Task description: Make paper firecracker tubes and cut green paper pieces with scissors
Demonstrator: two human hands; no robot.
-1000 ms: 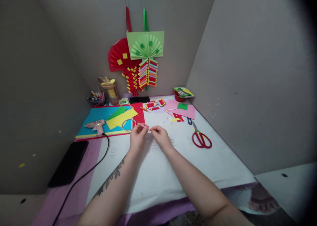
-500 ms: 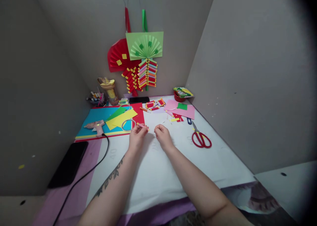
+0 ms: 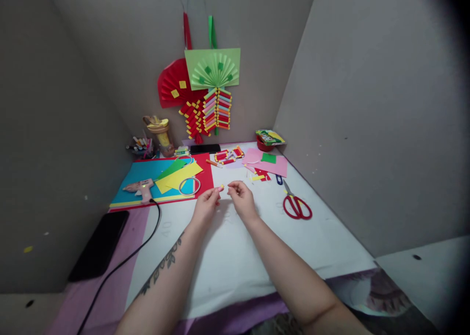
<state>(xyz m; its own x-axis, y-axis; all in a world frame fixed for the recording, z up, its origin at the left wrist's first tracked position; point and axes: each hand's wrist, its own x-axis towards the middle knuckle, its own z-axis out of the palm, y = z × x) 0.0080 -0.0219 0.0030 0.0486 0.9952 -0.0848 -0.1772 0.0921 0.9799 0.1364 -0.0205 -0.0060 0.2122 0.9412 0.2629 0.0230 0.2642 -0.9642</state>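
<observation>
My left hand (image 3: 206,206) is pinched on a small rolled paper tube (image 3: 220,188), pink with a yellow end, held just above the white table sheet (image 3: 235,256). My right hand (image 3: 240,200) hovers a little to the right of the tube, fingers curled together in a pinch; I cannot make out anything between them. Both hands are near the middle of the table, in front of the coloured paper sheets (image 3: 165,178).
Red scissors (image 3: 295,205) lie to the right. A pink glue gun (image 3: 139,188) with a black cord, a tape ring (image 3: 190,185) and a black phone (image 3: 99,244) lie left. Paper rolls (image 3: 227,155), pink paper (image 3: 270,164), a pen cup (image 3: 161,136) and hanging paper fans (image 3: 205,87) are at the back.
My hands held the paper tube together a second ago. The right hand has let go and moved slightly apart; the left hand has turned the tube so its end points up.
</observation>
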